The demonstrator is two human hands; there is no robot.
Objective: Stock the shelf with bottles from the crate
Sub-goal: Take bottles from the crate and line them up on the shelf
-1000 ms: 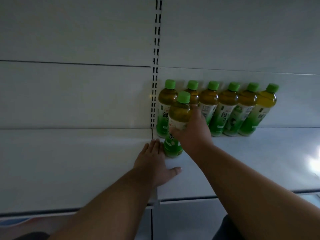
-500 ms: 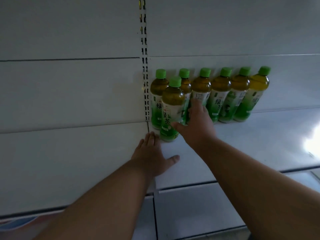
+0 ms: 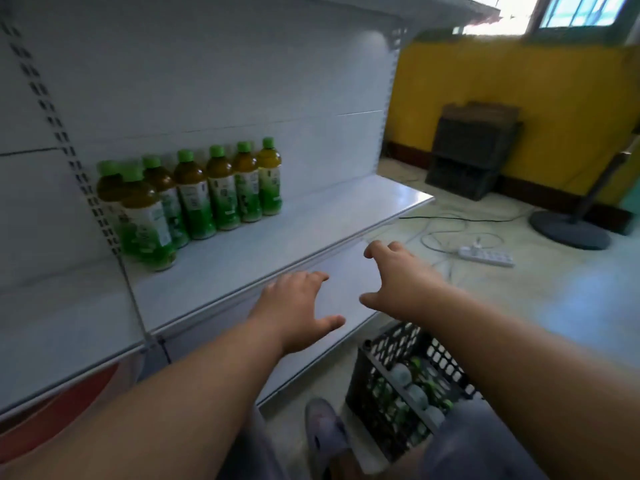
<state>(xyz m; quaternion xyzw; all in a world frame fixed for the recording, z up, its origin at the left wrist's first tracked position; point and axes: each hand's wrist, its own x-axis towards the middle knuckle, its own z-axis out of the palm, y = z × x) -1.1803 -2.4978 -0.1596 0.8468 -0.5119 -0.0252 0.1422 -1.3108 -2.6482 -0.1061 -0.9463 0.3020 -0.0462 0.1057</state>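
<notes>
Seven green-capped bottles (image 3: 194, 195) stand on the white shelf (image 3: 311, 223) at the left of the frame: six in a row against the back panel and one (image 3: 147, 220) in front of the row at its left end, upright near the slotted upright post (image 3: 86, 188). We hold both hands in the air in front of the shelf edge, at the middle of the frame, gripping nothing. Our left hand (image 3: 294, 313) has its fingers loosely spread with the thumb pointing right; our right hand (image 3: 398, 282) has its fingers apart and slightly bent. Below the right forearm, at the lower right, a dark lattice crate (image 3: 391, 344) sits on the floor with more bottles inside it. A shoe (image 3: 325, 431) shows at the bottom centre beside the crate. Farther off on the floor lie a white power strip (image 3: 485, 256) with its cords, a round stand base (image 3: 568, 230), and a dark crate (image 3: 474, 150) against the yellow wall (image 3: 519, 77).
</notes>
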